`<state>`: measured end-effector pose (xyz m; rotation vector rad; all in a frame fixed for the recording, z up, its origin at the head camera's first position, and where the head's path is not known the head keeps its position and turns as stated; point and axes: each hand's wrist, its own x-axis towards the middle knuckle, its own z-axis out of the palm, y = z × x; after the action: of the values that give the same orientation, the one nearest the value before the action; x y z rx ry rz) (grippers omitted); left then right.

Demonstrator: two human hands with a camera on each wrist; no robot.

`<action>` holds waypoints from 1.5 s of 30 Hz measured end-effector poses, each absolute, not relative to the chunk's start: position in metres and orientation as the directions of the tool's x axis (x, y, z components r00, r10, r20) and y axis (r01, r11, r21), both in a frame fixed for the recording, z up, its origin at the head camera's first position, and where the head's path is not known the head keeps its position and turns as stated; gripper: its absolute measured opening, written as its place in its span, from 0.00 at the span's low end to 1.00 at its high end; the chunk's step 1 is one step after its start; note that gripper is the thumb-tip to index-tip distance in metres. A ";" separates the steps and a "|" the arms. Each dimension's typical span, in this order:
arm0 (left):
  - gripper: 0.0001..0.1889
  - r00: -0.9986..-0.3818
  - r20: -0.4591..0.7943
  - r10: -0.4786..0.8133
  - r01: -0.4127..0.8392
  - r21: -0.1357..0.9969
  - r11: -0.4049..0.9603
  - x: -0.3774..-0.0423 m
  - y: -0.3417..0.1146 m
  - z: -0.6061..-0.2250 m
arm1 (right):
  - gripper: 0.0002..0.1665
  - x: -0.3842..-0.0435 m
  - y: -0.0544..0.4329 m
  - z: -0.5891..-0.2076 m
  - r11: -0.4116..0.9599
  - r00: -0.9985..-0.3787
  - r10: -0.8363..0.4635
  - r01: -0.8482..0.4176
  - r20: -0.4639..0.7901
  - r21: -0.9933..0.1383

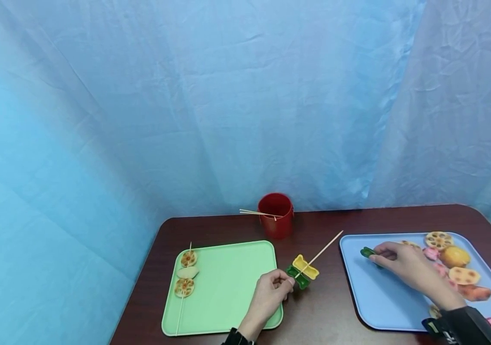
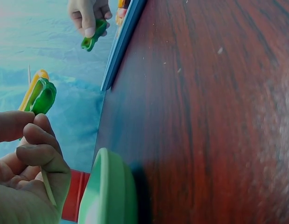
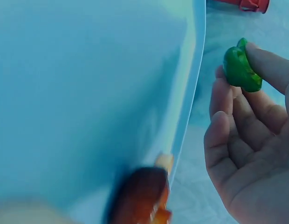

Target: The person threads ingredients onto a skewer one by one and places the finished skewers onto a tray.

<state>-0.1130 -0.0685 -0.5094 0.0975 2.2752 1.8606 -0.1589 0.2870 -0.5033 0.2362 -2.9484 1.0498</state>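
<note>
My left hand (image 1: 267, 294) pinches a thin wooden skewer (image 1: 326, 246) near its lower end, beside the right edge of the green tray. Threaded on that skewer are a yellow pepper piece (image 1: 312, 273) and, closer to the fingers, a green pepper piece (image 1: 302, 281). The skewer's bare tip points up and to the right. Over the left part of the blue tray (image 1: 383, 306), my right hand (image 1: 413, 268) holds another green pepper piece (image 3: 240, 70) between thumb and fingers. In the left wrist view, the skewer's tail end shows against the left palm.
On the green tray (image 1: 232, 268) lies a skewer with two lotus root slices (image 1: 184, 287) and a pale slice (image 1: 188, 272) between them. A red bucket (image 1: 277, 227) behind has several skewers across its rim. Lotus slices (image 1: 464, 275), a yellow-orange piece (image 1: 455, 257) and pink pieces crowd the blue tray's right side.
</note>
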 end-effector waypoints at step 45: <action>0.07 -0.953 -0.164 0.255 -0.096 0.961 0.261 -0.109 -0.071 -0.512 | 0.35 -0.161 0.244 -0.482 0.244 -0.975 -0.029 0.209 -0.222 -0.947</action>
<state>-0.1091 -0.0708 -0.5122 0.1474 2.2495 1.7449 -0.1606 0.2442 -0.4817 -0.1928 -2.6229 2.0523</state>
